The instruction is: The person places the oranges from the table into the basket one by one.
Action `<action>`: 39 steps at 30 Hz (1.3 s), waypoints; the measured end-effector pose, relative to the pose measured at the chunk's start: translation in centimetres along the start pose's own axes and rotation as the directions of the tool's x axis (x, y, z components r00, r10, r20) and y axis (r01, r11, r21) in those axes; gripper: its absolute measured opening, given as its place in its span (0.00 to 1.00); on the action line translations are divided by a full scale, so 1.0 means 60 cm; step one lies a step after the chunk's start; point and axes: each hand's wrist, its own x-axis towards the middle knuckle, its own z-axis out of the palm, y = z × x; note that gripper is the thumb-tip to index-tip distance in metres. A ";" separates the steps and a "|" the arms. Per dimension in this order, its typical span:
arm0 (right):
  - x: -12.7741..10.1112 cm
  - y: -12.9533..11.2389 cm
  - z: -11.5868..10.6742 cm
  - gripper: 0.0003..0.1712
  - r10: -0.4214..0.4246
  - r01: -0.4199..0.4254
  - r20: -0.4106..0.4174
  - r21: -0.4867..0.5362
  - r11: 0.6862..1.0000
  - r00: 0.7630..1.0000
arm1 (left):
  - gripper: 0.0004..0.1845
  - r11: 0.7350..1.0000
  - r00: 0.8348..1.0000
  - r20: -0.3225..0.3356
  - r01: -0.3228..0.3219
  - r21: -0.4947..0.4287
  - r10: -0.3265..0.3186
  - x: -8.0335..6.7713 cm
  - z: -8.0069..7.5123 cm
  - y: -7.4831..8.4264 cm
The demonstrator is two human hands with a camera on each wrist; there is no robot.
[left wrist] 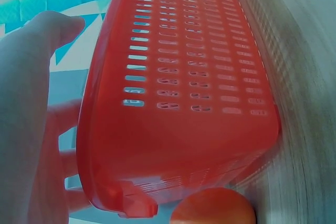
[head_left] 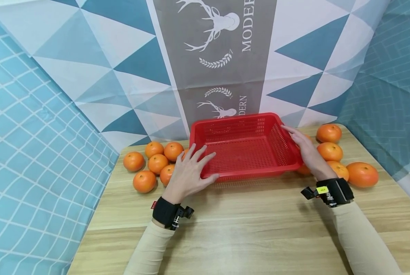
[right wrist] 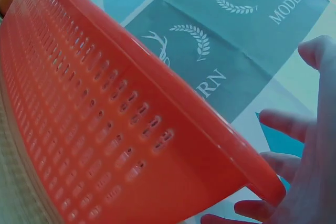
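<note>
A red plastic basket (head_left: 239,154) with slotted walls stands on the wooden table, no fruit showing inside it. My left hand (head_left: 188,172) is at its left end, fingers spread over the rim and thumb apart from them. In the left wrist view, the fingers lie beyond the basket's rim (left wrist: 89,129), partly hidden by it. At the right end, my right hand (head_left: 306,151) has its fingers extended along the side rim. The right wrist view shows those fingers (right wrist: 286,124) loosely bent around the basket's corner, with two of them low beside the rim.
Several oranges (head_left: 144,181) cluster on the table left of the basket. More oranges (head_left: 329,151) lie at the right, some partly behind the right hand and wrist. A patterned cloth (head_left: 222,76) hangs behind the basket. The wooden table (head_left: 246,229) extends in front.
</note>
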 end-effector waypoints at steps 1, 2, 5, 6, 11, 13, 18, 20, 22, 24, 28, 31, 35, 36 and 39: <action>-0.004 -0.002 0.000 0.37 0.023 -0.023 0.001 0.009 1.000 1.000 | 0.42 1.000 1.000 0.000 0.000 -0.002 0.000 0.000 0.000 0.000; -0.005 -0.003 0.000 0.37 0.037 -0.037 0.004 0.010 0.999 0.999 | 0.42 1.000 1.000 0.001 0.001 -0.001 -0.001 0.000 -0.001 0.001; -0.008 -0.006 0.002 0.36 0.073 -0.073 0.011 -0.008 0.997 0.997 | 0.41 1.000 1.000 0.003 0.001 0.004 -0.001 0.001 -0.002 0.002; -0.008 -0.007 0.002 0.36 0.084 -0.084 0.012 -0.014 0.996 0.996 | 0.41 1.000 1.000 0.004 0.001 0.006 -0.001 0.001 -0.002 0.003; -0.008 -0.006 0.004 0.38 0.095 -0.095 -0.005 -0.013 0.995 0.995 | 0.41 1.000 1.000 0.008 -0.007 0.003 0.007 0.002 -0.003 0.005; -0.006 -0.005 0.005 0.39 0.095 -0.094 -0.012 0.023 0.995 0.995 | 0.40 1.000 1.000 0.006 -0.008 0.007 0.008 0.002 -0.003 0.005; -0.005 0.000 0.008 0.39 0.113 -0.113 -0.010 0.066 0.991 0.993 | 0.41 1.000 1.000 0.003 -0.004 0.010 0.004 0.000 -0.003 0.003; -0.006 0.004 0.009 0.38 0.109 -0.108 -0.005 0.072 0.991 0.994 | 0.41 1.000 1.000 0.004 -0.003 0.006 0.003 0.000 -0.004 0.003; -0.007 0.008 0.009 0.37 0.093 -0.093 -0.004 0.074 0.993 0.996 | 0.41 1.000 1.000 0.007 -0.001 0.003 0.001 0.000 -0.005 0.003; -0.009 0.012 0.009 0.36 0.074 -0.073 -0.006 0.096 0.993 0.997 | 0.41 1.000 1.000 0.013 0.002 0.003 -0.002 0.001 -0.006 0.002; -0.009 0.019 0.009 0.33 0.046 -0.043 -0.029 0.097 0.994 0.999 | 0.41 1.000 1.000 0.028 0.013 0.002 -0.013 0.003 -0.007 0.003; -0.005 0.023 0.008 0.33 0.022 -0.018 -0.040 0.084 0.996 0.999 | 0.41 1.000 0.999 0.031 0.018 0.000 -0.018 0.004 -0.007 0.003; -0.002 0.031 0.009 0.33 -0.004 0.007 -0.050 0.064 0.998 0.999 | 0.41 1.000 0.999 0.029 0.019 -0.001 -0.019 0.003 -0.006 0.002; -0.002 0.033 0.010 0.34 -0.009 0.012 -0.056 0.067 0.998 0.998 | 0.41 1.000 0.999 0.029 0.019 0.000 -0.019 0.003 -0.006 0.002; 0.000 0.041 0.013 0.35 -0.047 0.052 -0.097 0.054 0.997 0.994 | 0.41 1.000 1.000 0.023 0.015 0.001 -0.015 0.003 -0.006 0.002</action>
